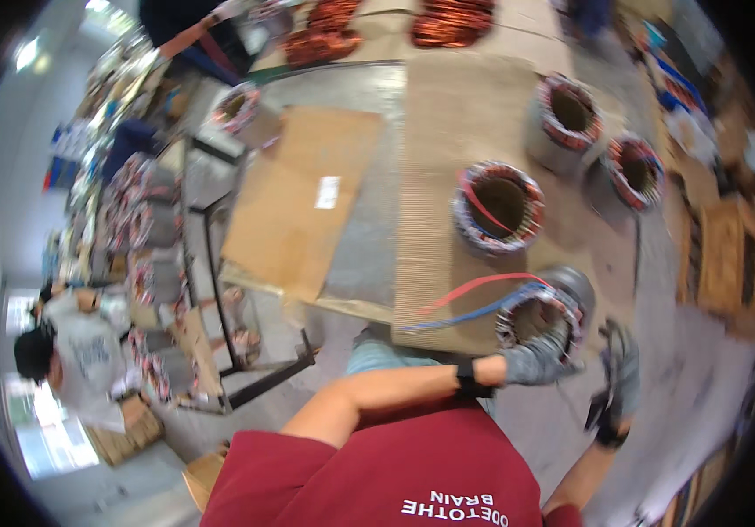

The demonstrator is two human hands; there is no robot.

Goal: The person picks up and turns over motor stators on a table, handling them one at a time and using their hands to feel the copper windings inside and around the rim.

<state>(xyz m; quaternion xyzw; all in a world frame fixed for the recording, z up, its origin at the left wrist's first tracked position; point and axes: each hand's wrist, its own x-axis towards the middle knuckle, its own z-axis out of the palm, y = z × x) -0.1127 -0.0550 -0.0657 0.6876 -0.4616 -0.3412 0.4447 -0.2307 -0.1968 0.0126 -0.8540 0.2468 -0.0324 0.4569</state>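
A grey motor stator [574, 292] lies tilted near the close edge of the table, its wound end turned toward me. Red and blue lead wires [474, 314] trail from it to the left across the cardboard. My left hand [535, 358], in a grey glove, grips the rim of its winding; some fingertips are hidden at the bore. To the right of the stator, apart from it, my right hand [621, 373] is also gloved and holds nothing, fingers stretched out. Just beyond stands another stator [498, 209] upright, a red wire across its opening.
Two more stators [568, 110] [635, 172] stand at the far right, and one [245, 116] at the far left. Flat cardboard [307, 198] covers part of the table. Copper coils [452, 22] lie at the back. Left are racked stators, a black metal frame [267, 382] and a person [79, 351].
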